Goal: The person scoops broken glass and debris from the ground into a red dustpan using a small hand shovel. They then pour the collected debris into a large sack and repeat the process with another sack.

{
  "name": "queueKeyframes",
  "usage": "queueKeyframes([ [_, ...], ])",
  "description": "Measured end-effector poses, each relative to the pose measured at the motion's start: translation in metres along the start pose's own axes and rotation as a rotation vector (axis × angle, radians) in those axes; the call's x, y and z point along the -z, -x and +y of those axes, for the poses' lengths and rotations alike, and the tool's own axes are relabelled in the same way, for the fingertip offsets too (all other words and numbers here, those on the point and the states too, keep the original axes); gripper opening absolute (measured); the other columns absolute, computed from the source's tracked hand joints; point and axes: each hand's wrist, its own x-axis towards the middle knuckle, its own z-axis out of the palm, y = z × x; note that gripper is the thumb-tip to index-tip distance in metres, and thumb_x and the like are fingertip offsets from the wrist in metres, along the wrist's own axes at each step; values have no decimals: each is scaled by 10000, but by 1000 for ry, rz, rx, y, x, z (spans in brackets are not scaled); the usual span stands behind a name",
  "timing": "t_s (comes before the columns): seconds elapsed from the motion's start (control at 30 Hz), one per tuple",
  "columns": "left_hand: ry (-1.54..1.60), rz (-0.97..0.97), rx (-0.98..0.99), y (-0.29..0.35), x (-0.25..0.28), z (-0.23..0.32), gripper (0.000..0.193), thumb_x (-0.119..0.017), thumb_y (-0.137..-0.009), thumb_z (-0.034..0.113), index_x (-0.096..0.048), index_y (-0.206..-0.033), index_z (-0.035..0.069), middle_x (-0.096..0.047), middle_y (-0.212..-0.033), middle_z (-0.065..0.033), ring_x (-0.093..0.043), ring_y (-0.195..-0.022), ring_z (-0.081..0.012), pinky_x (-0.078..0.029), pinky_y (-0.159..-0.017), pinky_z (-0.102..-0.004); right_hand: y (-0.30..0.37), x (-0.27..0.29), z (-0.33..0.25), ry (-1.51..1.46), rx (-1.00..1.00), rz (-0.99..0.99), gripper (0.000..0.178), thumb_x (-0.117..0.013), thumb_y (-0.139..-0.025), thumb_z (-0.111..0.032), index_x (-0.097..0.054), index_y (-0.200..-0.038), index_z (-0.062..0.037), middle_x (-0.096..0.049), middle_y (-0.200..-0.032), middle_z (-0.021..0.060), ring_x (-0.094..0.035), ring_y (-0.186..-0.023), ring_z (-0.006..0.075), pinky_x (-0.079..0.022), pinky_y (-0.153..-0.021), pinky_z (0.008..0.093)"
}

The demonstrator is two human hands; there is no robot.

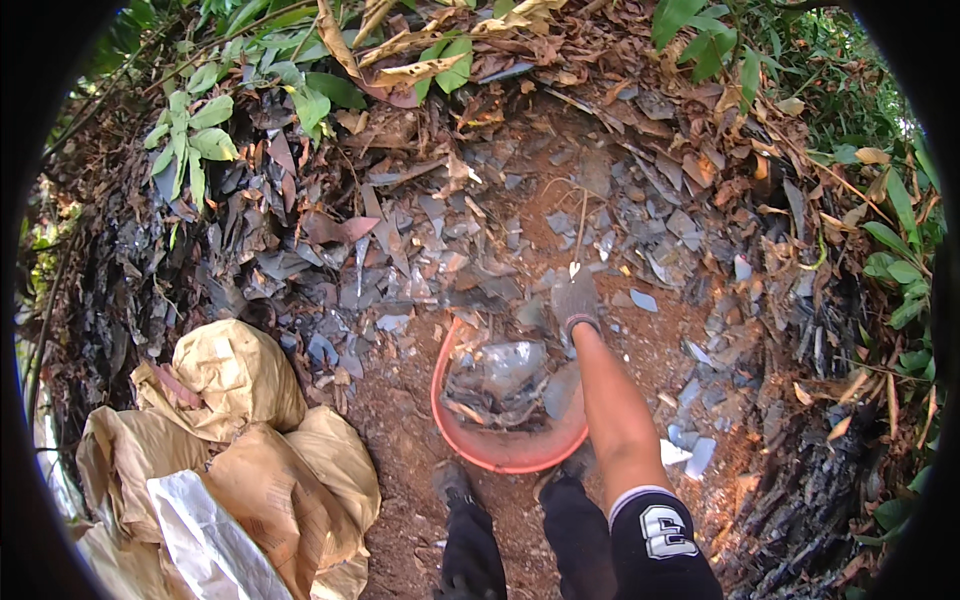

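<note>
My right hand (575,300), in a grey glove, reaches forward past the pan's right side. Its fingers are closed around the near end of a small hand rake (582,225), whose thin shaft points away from me and ends in curved wire tines over the loose flakes. Just nearer than the hand, a shallow orange-red pan (512,462) rests on the ground before my feet. Inside lie shiny, flat mica-like pieces (500,375), some grey, some glassy. The right forearm covers part of the pan's right rim. My left hand is not in view.
Bulging tan sacks (265,490) and a whitish sack (210,535) stand at the lower left. Grey flakes (690,230) litter the brown soil (400,450). Dark, layered banks rise on both sides, with dry leaves (600,60) and green plants (190,140) along the top.
</note>
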Motion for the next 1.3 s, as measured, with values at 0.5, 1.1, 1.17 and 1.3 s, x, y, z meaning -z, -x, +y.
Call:
queueKeyframes([
  [0.5, 13, -5, 27, -10, 8, 7, 893, -659, -780, 543, -386, -1466, 41, -457, -1404, -311, -434, -1309, -474, -371, -1085, -541, 74, 41, -7, 87, 155, -304, 456, -533, -943, -378, -520, -1162, 22, -618, -1100, 355, -601, -1064, 493, -477, -886, 539],
  [1.1, -38, 19, -17, -15, 16, 13, 831, -642, -797, 498, -404, -1435, 21, -453, -1407, -298, -449, -1272, -476, -387, -1053, -563, 49, 23, 11, 457, 302, -515, 443, -523, -927, -315, -595, -1051, 104, -635, -1044, 359, -635, -1020, 473, -519, -843, 506],
  [1.17, -9, 1, -23, -16, 13, 9, 830, -640, -796, 495, -405, -1435, 21, -450, -1408, -306, -451, -1269, -478, -385, -1055, -563, 84, 44, 17, 359, 290, -439, 412, -482, -935, -280, -593, -1066, 95, -652, -1000, 348, -648, -965, 481, -514, -823, 531],
  [1.3, -11, -13, -26, -10, 24, 12, 831, -644, -790, 488, -409, -1439, 27, -437, -1420, -305, -436, -1288, -483, -377, -1065, -561, 114, 86, 10, 177, 70, -360, 431, -503, -928, -319, -566, -1064, 85, -636, -1018, 359, -631, -984, 492, -494, -856, 530],
])
